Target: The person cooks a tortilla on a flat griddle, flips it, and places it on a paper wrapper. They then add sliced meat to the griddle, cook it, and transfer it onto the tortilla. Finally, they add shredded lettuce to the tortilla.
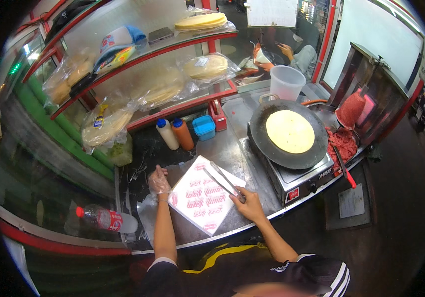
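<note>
My right hand (249, 205) grips a pair of metal tongs (221, 179), whose arms lie apart over the printed paper. That paper is a square stack of white wrapping sheets (205, 200) with red lettering, lying cornerwise on the metal counter. My left hand (159, 180) wears a clear plastic glove and is beside the stack's left corner; its fingers are partly curled, and whether they pinch anything is unclear. To the right, a yellow flatbread (290, 131) lies flat on a round black griddle pan (259, 148), which sits on a gas stove (298, 182).
A vertical meat spit (350, 109) rises over shredded meat (346, 144) and a red-handled knife (342, 165). Two sauce bottles (183, 135) and a blue container (204, 127) stand behind the paper. Bagged flatbreads (207, 67) fill the shelves. A water bottle (108, 219) is at left; a person (303, 55) sits outside.
</note>
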Motion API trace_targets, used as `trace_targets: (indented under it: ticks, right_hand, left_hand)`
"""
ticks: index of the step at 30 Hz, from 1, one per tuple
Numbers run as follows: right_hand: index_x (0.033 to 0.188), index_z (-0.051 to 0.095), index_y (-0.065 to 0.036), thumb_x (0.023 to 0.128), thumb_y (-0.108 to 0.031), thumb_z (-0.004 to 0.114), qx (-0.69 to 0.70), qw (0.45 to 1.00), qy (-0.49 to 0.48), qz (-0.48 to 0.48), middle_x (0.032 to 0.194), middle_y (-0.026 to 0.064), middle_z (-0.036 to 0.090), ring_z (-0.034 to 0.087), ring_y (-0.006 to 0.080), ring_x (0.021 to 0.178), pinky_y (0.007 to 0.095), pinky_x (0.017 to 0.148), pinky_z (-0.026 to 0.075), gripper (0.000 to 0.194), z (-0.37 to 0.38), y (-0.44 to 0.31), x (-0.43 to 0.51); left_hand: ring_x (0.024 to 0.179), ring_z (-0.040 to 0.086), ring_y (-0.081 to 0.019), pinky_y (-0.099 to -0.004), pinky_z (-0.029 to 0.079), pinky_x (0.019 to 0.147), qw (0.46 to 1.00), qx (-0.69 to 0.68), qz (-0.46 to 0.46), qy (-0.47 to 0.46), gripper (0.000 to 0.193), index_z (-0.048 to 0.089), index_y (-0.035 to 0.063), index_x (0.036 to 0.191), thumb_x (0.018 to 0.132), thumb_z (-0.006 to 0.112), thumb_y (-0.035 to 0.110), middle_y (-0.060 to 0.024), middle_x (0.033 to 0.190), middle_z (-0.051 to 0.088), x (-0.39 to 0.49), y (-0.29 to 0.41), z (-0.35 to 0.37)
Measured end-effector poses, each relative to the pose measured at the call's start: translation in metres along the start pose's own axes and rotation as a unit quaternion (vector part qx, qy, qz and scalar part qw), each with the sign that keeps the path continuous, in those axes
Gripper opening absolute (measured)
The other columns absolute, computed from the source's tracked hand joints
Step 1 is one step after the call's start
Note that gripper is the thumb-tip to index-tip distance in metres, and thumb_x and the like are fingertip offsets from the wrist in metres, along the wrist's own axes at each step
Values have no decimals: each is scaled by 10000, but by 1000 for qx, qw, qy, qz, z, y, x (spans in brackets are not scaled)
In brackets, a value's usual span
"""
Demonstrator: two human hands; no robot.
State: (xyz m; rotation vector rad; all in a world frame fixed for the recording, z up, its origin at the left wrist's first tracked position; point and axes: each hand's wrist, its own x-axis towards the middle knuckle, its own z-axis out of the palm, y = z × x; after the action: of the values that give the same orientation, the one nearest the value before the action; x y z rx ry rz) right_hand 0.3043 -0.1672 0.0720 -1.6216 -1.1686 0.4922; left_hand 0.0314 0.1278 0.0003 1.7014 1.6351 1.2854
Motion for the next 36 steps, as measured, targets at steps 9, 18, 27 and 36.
trace_targets:
  ticks: [9, 18, 27, 36]
  right_hand:
    - [1235, 738, 35, 1057, -244, 688, 74, 993, -64, 60, 770, 141, 741, 684, 170, 656, 370, 633, 524, 334, 10, 55, 19]
    - [1303, 704, -5, 1036, -298, 708, 1, 990, -121, 72, 954, 295, 765, 781, 416, 833, 477, 737, 576, 397, 1, 41, 19]
    - [1483, 628, -117, 1013, -263, 741, 27, 998, -49, -7, 868, 277, 750, 776, 383, 752, 446, 693, 557, 505, 5, 36, 19]
    - [1524, 585, -135, 1026, -263, 720, 27, 991, -109, 70, 1128, 306, 768, 731, 493, 1112, 513, 923, 593, 532, -4, 23, 20]
  left_hand:
    - [589, 624, -180, -368, 471, 581, 999, -28, -21, 17, 745, 781, -25, 836, 1139, 474, 582, -114, 721, 740, 1, -9, 8]
    - [613, 648, -190, -374, 483, 597, 999, 6, -28, 19, 733, 769, -34, 847, 1139, 482, 574, -117, 762, 762, 0, -3, 5]
    - [636, 668, -202, -383, 491, 611, 999, 12, -21, 24, 720, 789, -37, 888, 1141, 473, 559, -127, 763, 766, -3, 1, 4]
    - [633, 686, -239, -411, 512, 626, 999, 15, -31, 23, 741, 789, -25, 850, 1138, 459, 572, -136, 745, 760, -2, 3, 3]
